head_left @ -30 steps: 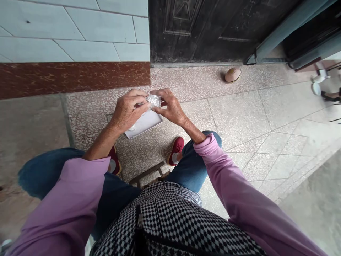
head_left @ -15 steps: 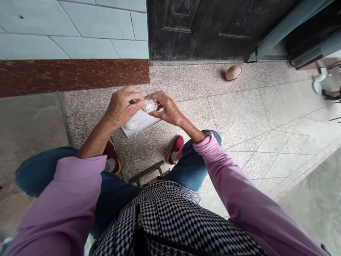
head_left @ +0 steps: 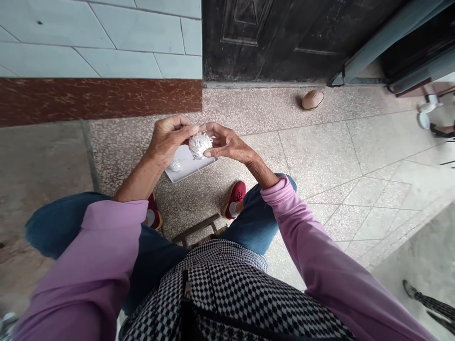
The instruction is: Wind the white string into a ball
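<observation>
My left hand and my right hand meet in front of me, above the floor. Between their fingertips they pinch a small white, shiny ball of thread or thin strands. The right hand cups it from the right with curled fingers; the left thumb and forefinger press on its left side. Below the hands a flat white card or tray lies on the terrazzo floor, and a second small white clump rests on it.
I sit on a low wooden stool, knees apart, red shoes on the floor. A dark door and a tiled wall stand ahead. A round tan object lies by the door. Another person's foot shows at bottom right.
The ball has turned in my fingers and now shows whiter and fluffier. A small white clump has come into view on the card. A person's foot has come in at bottom right.
</observation>
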A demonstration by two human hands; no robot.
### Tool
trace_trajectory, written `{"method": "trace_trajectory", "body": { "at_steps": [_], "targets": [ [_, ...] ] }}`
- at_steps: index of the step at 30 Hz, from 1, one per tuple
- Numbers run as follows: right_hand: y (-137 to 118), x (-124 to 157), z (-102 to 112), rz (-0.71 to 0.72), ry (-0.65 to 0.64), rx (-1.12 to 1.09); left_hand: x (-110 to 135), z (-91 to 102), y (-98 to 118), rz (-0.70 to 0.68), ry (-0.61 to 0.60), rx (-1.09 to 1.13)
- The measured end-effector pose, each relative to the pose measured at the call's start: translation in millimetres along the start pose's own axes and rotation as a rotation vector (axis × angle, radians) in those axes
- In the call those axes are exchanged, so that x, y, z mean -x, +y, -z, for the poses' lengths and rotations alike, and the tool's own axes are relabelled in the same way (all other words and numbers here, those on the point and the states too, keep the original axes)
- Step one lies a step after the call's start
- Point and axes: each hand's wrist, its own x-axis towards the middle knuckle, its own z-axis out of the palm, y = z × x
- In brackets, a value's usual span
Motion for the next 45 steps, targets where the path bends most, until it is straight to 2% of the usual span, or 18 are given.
{"method": "trace_trajectory", "body": {
  "at_steps": [3,7,10,15,20,22,27,29,31,34,38,42,45],
  "targets": [
    [-2.5,0.3,0.0,0.037,0.051,-0.134,-0.5,-5.0,-4.2,0.016,0.045,0.052],
    [-10.2,-1.5,-0.3,-0.019,0.087,-0.142,2.9,-13.2,-4.6,0.143,0.089,0.185],
    [-12.1,-2.1,-4.5,-0.011,0.124,-0.126,7.8,-17.1,-4.4,0.207,0.118,0.223],
    [-27.1,5.0,-19.0,-0.006,0.221,0.077,10.8,-18.8,-8.3,0.250,0.127,0.232],
    [-51.1,6.4,-27.1,-0.057,0.139,0.268,8.1,-19.7,-15.6,0.214,0.157,0.254],
    [-51.1,3.1,-25.7,-0.040,0.169,0.280,9.2,-20.9,-18.0,0.213,0.132,0.246],
    [-39.2,-4.0,-11.1,-0.022,0.398,0.341,17.7,-24.3,-16.9,0.197,0.003,0.075],
    [-36.8,-3.7,-4.7,0.006,0.471,0.347,21.6,-24.5,-13.0,0.136,-0.038,-0.055],
    [-35.6,-2.5,-1.1,0.009,0.489,0.377,24.3,-23.2,-7.4,0.034,-0.091,-0.225],
    [-32.4,-2.4,-2.6,-0.040,0.442,0.449,24.7,-18.0,1.9,-0.131,-0.162,-0.453],
    [-25.4,-4.9,-13.0,-0.080,0.322,0.467,19.5,-7.6,11.5,-0.218,-0.161,-0.550],
    [-24.1,-3.6,-19.3,-0.111,0.134,0.430,13.5,1.9,17.7,-0.188,-0.141,-0.572],
    [-21.6,0.6,-17.7,-0.107,0.056,0.368,9.5,7.3,20.6,-0.116,-0.120,-0.484]
  ]
}}
